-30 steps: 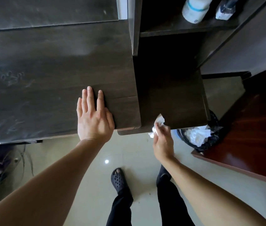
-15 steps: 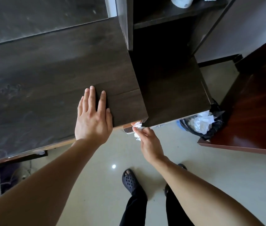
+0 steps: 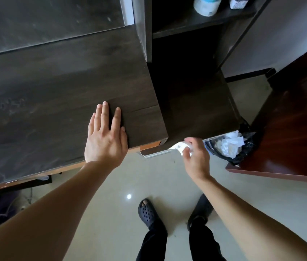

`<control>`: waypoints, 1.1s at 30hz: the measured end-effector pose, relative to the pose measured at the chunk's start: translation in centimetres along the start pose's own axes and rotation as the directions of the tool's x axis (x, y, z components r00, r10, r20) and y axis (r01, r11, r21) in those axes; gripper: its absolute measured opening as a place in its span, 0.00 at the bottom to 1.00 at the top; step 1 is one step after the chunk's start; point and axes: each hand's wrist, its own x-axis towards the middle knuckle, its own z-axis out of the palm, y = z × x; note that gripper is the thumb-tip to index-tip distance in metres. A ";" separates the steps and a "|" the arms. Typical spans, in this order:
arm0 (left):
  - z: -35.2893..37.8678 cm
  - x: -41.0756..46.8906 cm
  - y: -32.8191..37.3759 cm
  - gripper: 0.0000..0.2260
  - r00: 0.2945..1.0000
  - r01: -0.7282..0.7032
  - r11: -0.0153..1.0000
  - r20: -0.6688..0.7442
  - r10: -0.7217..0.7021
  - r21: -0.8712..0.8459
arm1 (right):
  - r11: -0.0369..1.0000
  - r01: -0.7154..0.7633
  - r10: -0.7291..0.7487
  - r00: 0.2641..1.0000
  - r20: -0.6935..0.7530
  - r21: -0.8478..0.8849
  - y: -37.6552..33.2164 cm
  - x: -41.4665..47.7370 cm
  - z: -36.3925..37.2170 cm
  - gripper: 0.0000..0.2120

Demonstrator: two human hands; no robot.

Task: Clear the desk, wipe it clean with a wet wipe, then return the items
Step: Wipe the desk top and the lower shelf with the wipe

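The left hand (image 3: pixel 105 140) lies flat, fingers spread, on the dark brown wooden desk (image 3: pixel 54 95) near its front right corner. The right hand (image 3: pixel 196 157) is closed around a crumpled white wet wipe (image 3: pixel 180 146), pressing it against the pale front edge of the lower dark side cabinet (image 3: pixel 196 113) just right of the desk. A bin lined with a black bag (image 3: pixel 233 147) holding white crumpled paper stands on the floor at the cabinet's right corner.
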 end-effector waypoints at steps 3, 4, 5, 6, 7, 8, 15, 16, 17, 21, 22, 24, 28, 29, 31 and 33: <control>-0.1 0.0 0.2 0.23 1.000 0.014 1.000 0.026 -0.014 0.005 | 0.997 -0.073 0.073 0.989 -0.126 0.000 -0.2 3.4 -0.5 0.10; -0.2 0.0 0.3 0.23 0.999 0.021 1.000 0.031 -0.021 0.003 | 0.998 -0.007 0.005 0.999 -0.033 -0.064 -0.8 3.6 0.2 0.09; -0.3 0.0 0.5 0.23 0.999 0.027 1.000 0.034 -0.027 0.002 | 0.988 0.099 -0.086 0.990 0.109 -0.115 -1.3 3.2 1.2 0.08; -0.4 0.0 0.9 0.24 0.999 0.041 0.999 0.036 -0.040 -0.002 | 0.967 0.223 -0.189 0.952 0.242 -0.124 -1.4 2.5 2.0 0.09; -0.5 0.1 1.4 0.24 0.997 0.070 0.997 0.037 -0.069 -0.012 | 0.931 0.347 -0.292 0.895 0.339 -0.114 -1.0 2.0 2.3 0.11; -0.6 0.3 2.1 0.23 0.993 0.116 0.993 0.031 -0.115 -0.033 | 0.899 0.429 -0.367 0.846 0.386 -0.085 -0.1 2.2 2.0 0.12; 1.1 6.1 10.2 0.20 0.969 0.238 0.953 -0.027 -0.248 -0.187 | 0.951 0.083 -0.064 0.995 0.073 -0.298 9.7 11.5 -7.5 0.07; 1.5 6.8 11.2 0.20 0.951 0.298 0.935 -0.023 -0.308 -0.190 | 0.944 0.038 -0.016 0.997 0.071 -0.328 9.8 12.6 -7.8 0.06; 1.9 7.2 11.9 0.20 0.935 0.347 0.922 -0.021 -0.355 -0.175 | 0.938 0.044 -0.010 0.995 0.098 -0.344 9.6 12.9 -7.7 0.08; 2.7 7.6 12.7 0.21 0.928 0.368 0.925 -0.028 -0.372 -0.089 | 0.921 0.339 -0.248 0.890 0.382 -0.193 10.2 12.2 -8.1 0.15; 2.7 7.5 12.7 0.21 0.927 0.371 0.925 -0.033 -0.374 -0.085 | 0.912 0.363 -0.264 0.874 0.407 -0.188 10.7 13.4 -8.6 0.14; 2.8 7.6 12.9 0.21 0.927 0.368 0.927 -0.047 -0.372 -0.075 | 0.908 0.334 -0.229 0.902 0.365 -0.254 11.1 17.9 -9.3 0.12; 2.6 7.9 13.3 0.21 0.922 0.378 0.923 -0.062 -0.383 -0.072 | 0.895 0.230 -0.116 0.948 0.298 -0.381 9.2 25.4 -7.0 0.18; 2.6 7.9 13.3 0.21 0.920 0.380 0.922 -0.070 -0.385 -0.070 | 0.895 0.246 -0.126 0.940 0.317 -0.372 8.5 25.1 -6.1 0.19; 2.5 7.8 13.2 0.21 0.917 0.390 0.918 -0.060 -0.394 -0.073 | 0.907 0.332 -0.205 0.886 0.416 -0.260 7.3 21.0 -4.5 0.21; 2.4 7.8 13.3 0.21 0.915 0.398 0.915 -0.049 -0.401 -0.071 | 0.855 0.516 -0.393 0.696 0.601 -0.039 7.0 14.8 -4.3 0.22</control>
